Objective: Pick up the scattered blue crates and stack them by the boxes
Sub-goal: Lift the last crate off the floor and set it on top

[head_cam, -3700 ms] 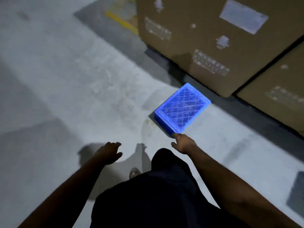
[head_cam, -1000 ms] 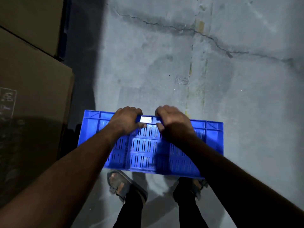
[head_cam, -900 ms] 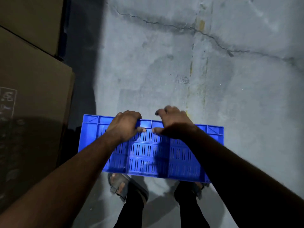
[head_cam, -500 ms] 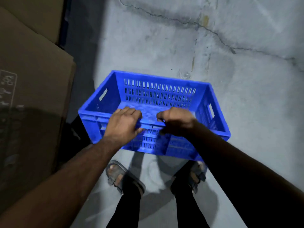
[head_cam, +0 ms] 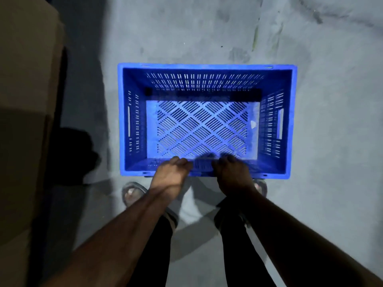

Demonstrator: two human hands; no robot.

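A blue slotted plastic crate [head_cam: 207, 68] sits upright on the concrete floor straight ahead of me, its mouth up and nothing inside. My left hand [head_cam: 171, 172] and my right hand [head_cam: 233, 172] both grip the crate's near long rim, side by side near its middle, fingers curled over the edge. A tall cardboard box [head_cam: 27, 100] stands at the left, a dark gap of floor between it and the crate.
My two sandalled feet [head_cam: 132, 193] stand just behind the crate's near wall. Grey concrete floor [head_cam: 331, 183] with a crack and stains spreads to the right and beyond the crate. No other crates show in this view.
The crate was held tilted with its side wall toward me; both hands have swung it level and lowered it, so it now sits mouth up in front of my feet.
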